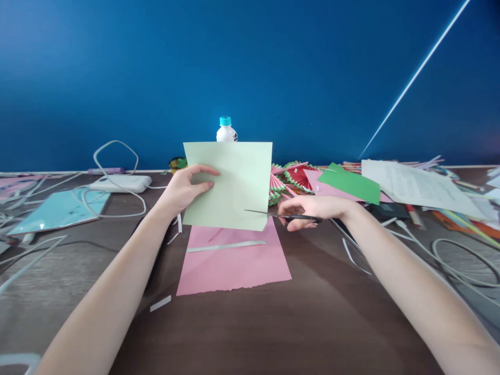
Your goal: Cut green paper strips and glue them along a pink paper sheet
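A pale green sheet of paper [238, 182] is held upright by its left edge in my left hand [189, 187], with thumb and forefinger on its near face. My right hand [299, 212] grips dark scissors [269, 213] at the handles. Their thin blade points left and lies across the sheet's lower right part. Below, a pink sheet [236, 268] with an uneven near edge rests on the dark table, and a narrow pale strip [226, 246] lies across it.
A white bottle with a blue cap [226, 130] stands behind the sheet. Folded red and green fans [299, 177], green paper [351, 183] and printed sheets [422, 187] lie right. Left are a white power strip [121, 183], loose cables and a light blue packet [58, 208].
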A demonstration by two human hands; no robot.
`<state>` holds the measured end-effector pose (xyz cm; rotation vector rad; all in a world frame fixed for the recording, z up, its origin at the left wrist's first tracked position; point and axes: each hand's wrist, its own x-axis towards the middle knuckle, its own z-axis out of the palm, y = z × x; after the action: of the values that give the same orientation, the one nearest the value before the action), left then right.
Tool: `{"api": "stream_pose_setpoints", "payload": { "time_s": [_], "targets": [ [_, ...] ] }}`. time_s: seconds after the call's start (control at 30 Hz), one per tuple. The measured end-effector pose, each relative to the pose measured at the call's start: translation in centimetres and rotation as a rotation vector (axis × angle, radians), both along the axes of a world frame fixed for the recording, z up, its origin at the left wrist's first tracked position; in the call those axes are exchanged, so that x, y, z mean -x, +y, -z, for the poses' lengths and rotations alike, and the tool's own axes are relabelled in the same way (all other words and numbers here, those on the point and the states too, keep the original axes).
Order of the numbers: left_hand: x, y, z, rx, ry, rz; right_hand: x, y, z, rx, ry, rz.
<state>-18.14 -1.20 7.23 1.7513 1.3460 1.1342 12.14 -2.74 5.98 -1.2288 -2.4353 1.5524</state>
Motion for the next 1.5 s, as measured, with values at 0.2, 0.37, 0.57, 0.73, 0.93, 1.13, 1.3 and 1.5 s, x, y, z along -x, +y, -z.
{"api": "stream_pose_setpoints", "payload": {
  "time_s": [0.2, 0.37, 0.57, 0.73, 0.93, 1.13, 1.3, 1.5],
  "targets": [
    [0.0, 0.0, 0.0, -0.008, 0.013, 0.000, 0.2, -0.3, -0.4, 0.000, -0.010, 0.011],
    [0.0, 0.0, -0.1, -0.005, 0.027, 0.003, 0.3, -0.4, -0.7, 0.016, -0.018, 0.018],
    [0.1, 0.2, 0.1, 0.009, 0.020, -0.010, 0.1, -0.2, -0.6, 0.006, -0.027, 0.002],
    [0.1, 0.1, 0.0, 0.005, 0.011, 0.002, 0.2, -0.3, -0.5, 0.028, -0.017, 0.023],
    [0.4, 0.3, 0.2, -0.028, 0.000, -0.037, -0.4, 0.0, -0.5, -0.001, -0.019, -0.015],
    [1.1, 1.2, 0.7, -0.128, 0.083, -0.189, -2.0, -0.3, -1.8, -0.047, -0.049, 0.127],
    [1.5, 1.9, 1.4, -0.216, 0.147, -0.328, -3.2, 0.6, -1.3, -0.322, -0.130, 0.298],
    [1.2, 2.0, 2.0, -0.116, 0.303, -0.271, -4.6, 3.2, 1.2, -0.658, -0.399, 0.686]
  ]
}}
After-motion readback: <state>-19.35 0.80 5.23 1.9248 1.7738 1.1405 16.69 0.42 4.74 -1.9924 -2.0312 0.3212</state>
